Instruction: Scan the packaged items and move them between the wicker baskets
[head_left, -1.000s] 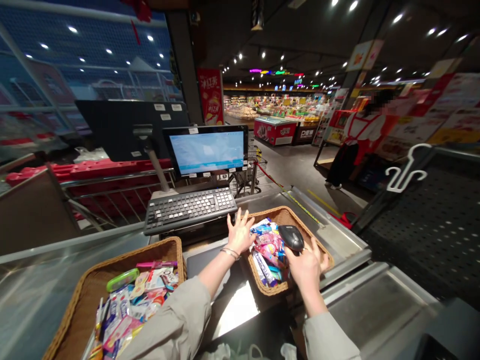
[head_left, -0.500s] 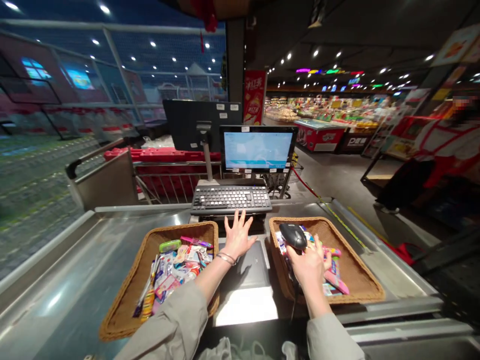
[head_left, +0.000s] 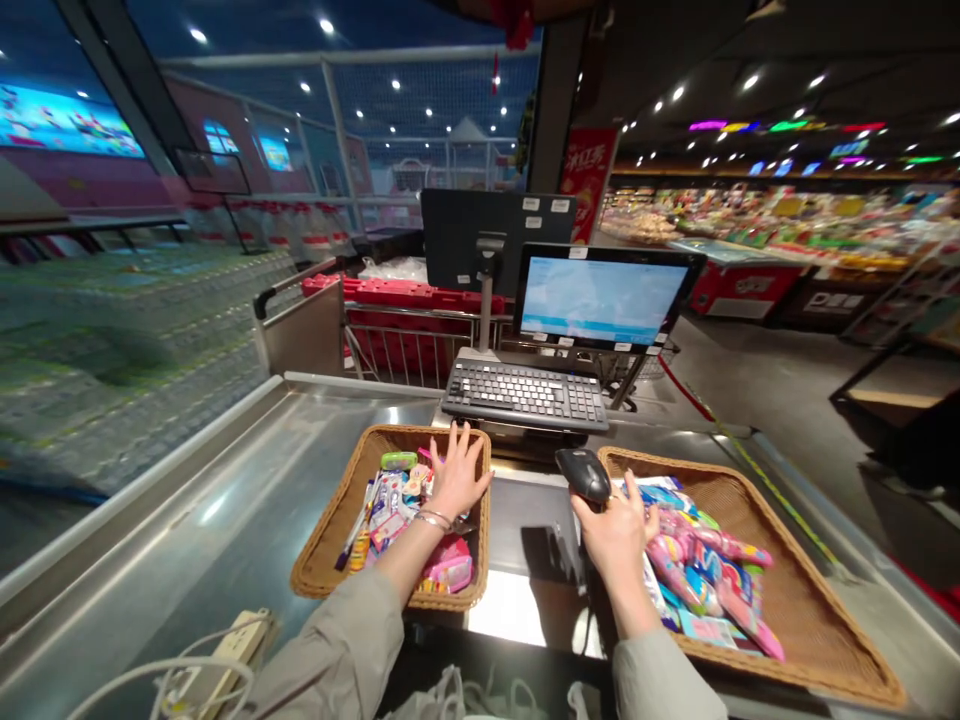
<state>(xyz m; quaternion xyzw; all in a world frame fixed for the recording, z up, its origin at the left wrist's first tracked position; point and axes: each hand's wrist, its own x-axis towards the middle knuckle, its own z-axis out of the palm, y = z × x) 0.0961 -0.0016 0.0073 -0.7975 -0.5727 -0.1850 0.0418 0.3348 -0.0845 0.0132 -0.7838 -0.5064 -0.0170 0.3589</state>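
The person's left hand (head_left: pixel 457 478) lay open, fingers spread, over the small bright packets (head_left: pixel 390 500) in the shallow woven wicker basket on the left (head_left: pixel 324 560), near its far inner corner. The right hand (head_left: pixel 619 528) was closed round the black handheld barcode scanner (head_left: pixel 583 473), which stood up by the inner far corner of the second wicker basket on the right (head_left: pixel 825 625), beside its pink and blue packets (head_left: pixel 701 575).

To my eye, a sweep of the open hand could push light packets over the low rim onto the steel desk (head_left: pixel 225 500). The scanner's cord, which I could not trace, might also catch on a basket edge. Between the baskets sat a dark glass plate (head_left: pixel 517 520). Beyond it, the grey keyboard (head_left: pixel 525 393) and lit monitor (head_left: pixel 604 300) hemmed in the far side. A white power strip (head_left: pixel 225 640) with loose cables lay at the near left.
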